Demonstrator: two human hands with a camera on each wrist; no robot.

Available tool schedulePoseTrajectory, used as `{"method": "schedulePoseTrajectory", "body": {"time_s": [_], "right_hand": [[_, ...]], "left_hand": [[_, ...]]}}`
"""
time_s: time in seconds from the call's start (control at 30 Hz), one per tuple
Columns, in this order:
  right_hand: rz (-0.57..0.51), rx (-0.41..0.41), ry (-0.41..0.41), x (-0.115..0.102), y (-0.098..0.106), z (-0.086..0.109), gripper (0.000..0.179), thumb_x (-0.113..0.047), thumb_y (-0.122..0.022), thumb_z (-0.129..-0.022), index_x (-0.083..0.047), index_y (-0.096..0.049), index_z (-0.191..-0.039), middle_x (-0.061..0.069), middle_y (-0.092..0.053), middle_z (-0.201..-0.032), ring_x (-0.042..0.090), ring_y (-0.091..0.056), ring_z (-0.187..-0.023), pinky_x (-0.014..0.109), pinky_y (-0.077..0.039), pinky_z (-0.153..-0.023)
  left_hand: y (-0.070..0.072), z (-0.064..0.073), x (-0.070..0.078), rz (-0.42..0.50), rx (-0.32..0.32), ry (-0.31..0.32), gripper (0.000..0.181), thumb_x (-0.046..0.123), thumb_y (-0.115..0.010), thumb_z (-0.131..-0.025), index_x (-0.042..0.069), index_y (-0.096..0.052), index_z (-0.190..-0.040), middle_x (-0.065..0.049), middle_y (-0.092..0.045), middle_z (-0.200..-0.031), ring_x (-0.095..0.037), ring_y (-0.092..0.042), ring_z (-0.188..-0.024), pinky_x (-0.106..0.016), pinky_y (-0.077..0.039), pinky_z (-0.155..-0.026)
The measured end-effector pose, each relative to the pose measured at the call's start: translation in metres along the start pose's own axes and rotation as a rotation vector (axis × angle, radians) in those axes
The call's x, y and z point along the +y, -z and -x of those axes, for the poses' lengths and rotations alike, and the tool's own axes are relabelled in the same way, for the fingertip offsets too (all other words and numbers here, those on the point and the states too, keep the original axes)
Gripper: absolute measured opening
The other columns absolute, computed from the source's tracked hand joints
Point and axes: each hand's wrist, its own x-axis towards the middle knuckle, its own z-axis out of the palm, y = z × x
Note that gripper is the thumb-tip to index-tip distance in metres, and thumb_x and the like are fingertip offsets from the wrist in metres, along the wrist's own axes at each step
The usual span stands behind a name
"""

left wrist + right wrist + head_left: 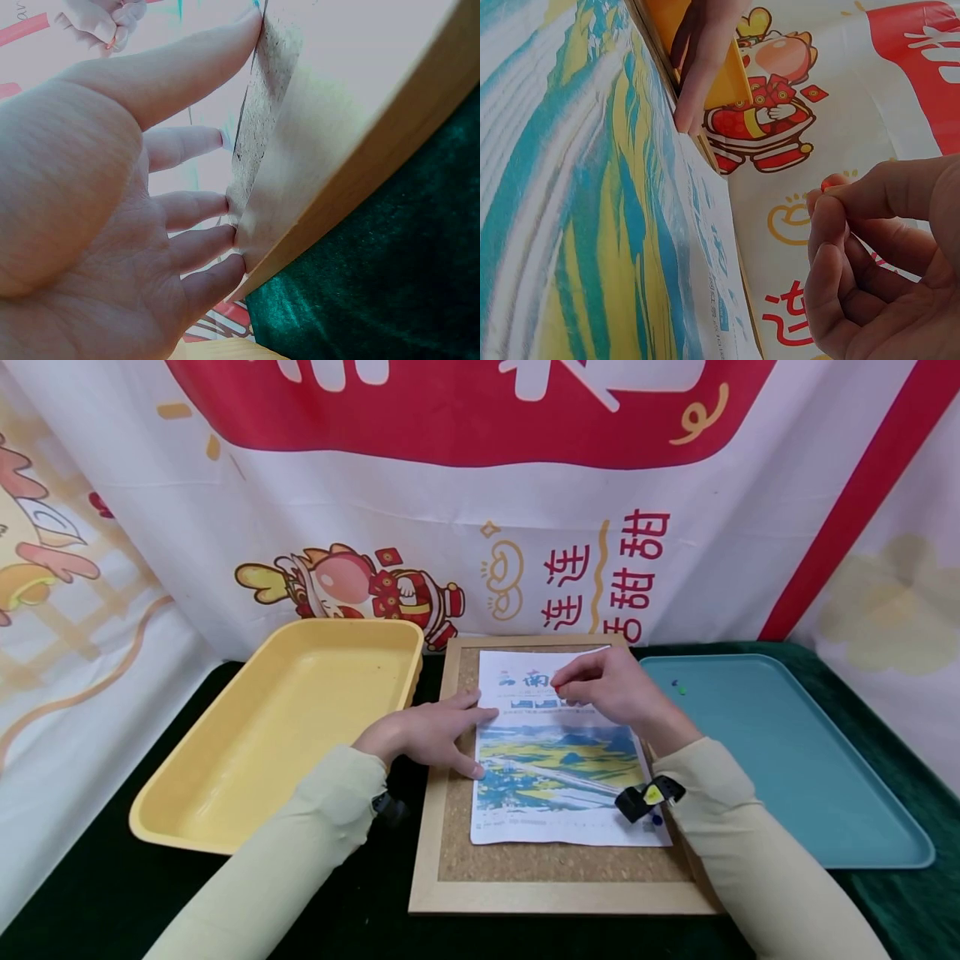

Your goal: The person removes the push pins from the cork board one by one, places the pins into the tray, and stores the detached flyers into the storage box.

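A printed paper sheet point(558, 827) with a landscape picture lies on a wood-framed cork board point(517, 864). Fingers spread, my left hand point(431, 731) rests at the sheet's left edge, across the board's frame. In the left wrist view, the fingertips of that left hand point(112, 187) touch the sheet and the frame. My right hand point(611, 689) is over the upper right of the sheet, pinching a small red push pin point(826, 184) between thumb and index finger. The pin's point is hidden. Near the sheet's lower right corner shows a dark blue pin head point(657, 819).
To the left of the board stands a yellow tray point(300, 710). On the right is a blue tray point(810, 760) with a few tiny blue and green pins point(679, 688) near its upper left. Dark green cloth point(360, 910) covers the table, and a printed curtain point(420, 493) hangs behind.
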Motion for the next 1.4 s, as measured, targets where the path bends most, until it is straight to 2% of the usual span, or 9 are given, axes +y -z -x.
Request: {"method": "schedulePoseTrajectory", "body": {"time_s": [0.43,0.7,0.9,1.1,1.27,1.4], "right_hand": [[-0.007,0.046,-0.001,0.008,0.011,-0.001,0.021,-0.017,-0.071,-0.102,-0.008,-0.08,-0.119,0.011,-0.076,-0.121,0.031,-0.067,-0.103,0.046,-0.055,-0.094],[-0.015,0.071,-0.029,0.015,0.021,-0.002,0.026,-0.021,-0.071,-0.103,-0.007,-0.078,-0.124,0.011,-0.072,-0.128,0.035,-0.064,-0.108,0.044,-0.053,-0.096],[-0.037,0.09,-0.068,0.022,0.03,-0.002,0.029,-0.025,-0.071,-0.103,-0.007,-0.077,-0.126,0.011,-0.069,-0.13,0.031,-0.06,-0.11,0.043,-0.051,-0.098],[-0.065,0.107,-0.098,0.028,0.04,-0.004,0.032,-0.025,-0.072,-0.103,-0.005,-0.075,-0.127,0.013,-0.069,-0.131,0.033,-0.06,-0.111,0.041,-0.052,-0.097],[-0.088,0.106,-0.13,0.033,0.047,-0.005,0.035,-0.024,-0.071,-0.104,-0.004,-0.072,-0.132,0.013,-0.066,-0.137,0.03,-0.059,-0.116,0.043,-0.053,-0.103],[-0.086,0.111,-0.143,0.035,0.05,-0.005,0.036,-0.025,-0.071,-0.104,-0.005,-0.072,-0.134,0.012,-0.064,-0.14,0.027,-0.055,-0.121,0.042,-0.052,-0.103]], "left_hand": [[0.0,0.0,0.0,0.002,0.002,-0.005,0.091,0.046,-0.076,-0.098,0.024,-0.026,-0.171,-0.01,-0.001,-0.181,-0.031,-0.006,-0.169,-0.055,-0.019,-0.134],[0.0,-0.001,0.0,0.003,0.002,-0.011,0.091,0.046,-0.075,-0.098,0.024,-0.026,-0.171,-0.009,-0.001,-0.181,-0.031,-0.007,-0.169,-0.055,-0.02,-0.134],[0.0,-0.001,-0.001,-0.004,0.001,-0.009,0.091,0.047,-0.075,-0.098,0.024,-0.026,-0.171,-0.01,-0.001,-0.181,-0.031,-0.008,-0.168,-0.055,-0.02,-0.133],[0.0,-0.001,-0.001,-0.007,0.0,-0.008,0.091,0.047,-0.075,-0.098,0.024,-0.026,-0.171,-0.009,-0.001,-0.181,-0.031,-0.007,-0.168,-0.055,-0.02,-0.134],[-0.001,-0.001,-0.001,-0.005,0.002,-0.005,0.091,0.047,-0.075,-0.098,0.024,-0.026,-0.171,-0.009,-0.001,-0.181,-0.03,-0.006,-0.169,-0.055,-0.019,-0.134],[-0.001,0.0,-0.001,0.002,0.004,-0.003,0.091,0.047,-0.076,-0.098,0.024,-0.026,-0.171,-0.009,-0.001,-0.181,-0.03,-0.006,-0.169,-0.055,-0.019,-0.134]]}}
